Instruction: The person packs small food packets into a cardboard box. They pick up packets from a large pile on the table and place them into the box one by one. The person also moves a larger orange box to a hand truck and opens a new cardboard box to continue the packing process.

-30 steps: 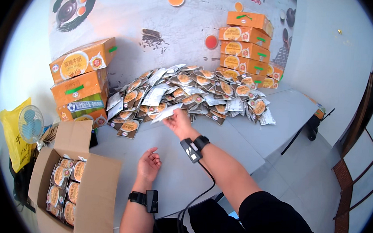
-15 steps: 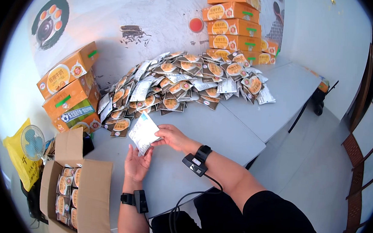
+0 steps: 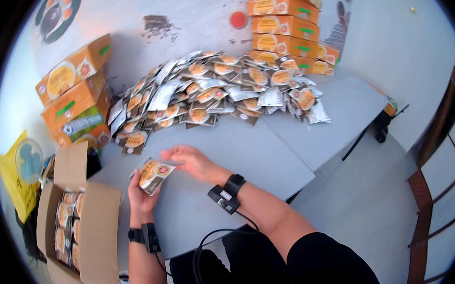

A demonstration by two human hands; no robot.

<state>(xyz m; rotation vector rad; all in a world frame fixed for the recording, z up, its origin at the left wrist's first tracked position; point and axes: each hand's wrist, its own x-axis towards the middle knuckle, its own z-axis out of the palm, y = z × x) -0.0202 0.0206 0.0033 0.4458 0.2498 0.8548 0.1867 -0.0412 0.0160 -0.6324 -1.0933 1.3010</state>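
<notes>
Lower L of frame: open carton (image 3: 101, 233), some packets (image 3: 64, 216) already in. Just L of ctr: L hand (image 3: 142, 199) grips one packet (image 3: 154, 176), not boxed yet. Near ctr: R hand (image 3: 191, 161) beside it, blurred, can't tell if touching. Upper ctr: big pile (image 3: 209, 91) left, approx. most of it.

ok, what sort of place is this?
Probably a small indoor workroom or stockroom: a grey table with a big heap of packets, an open carton holding more, and orange boxes stacked up.
</notes>
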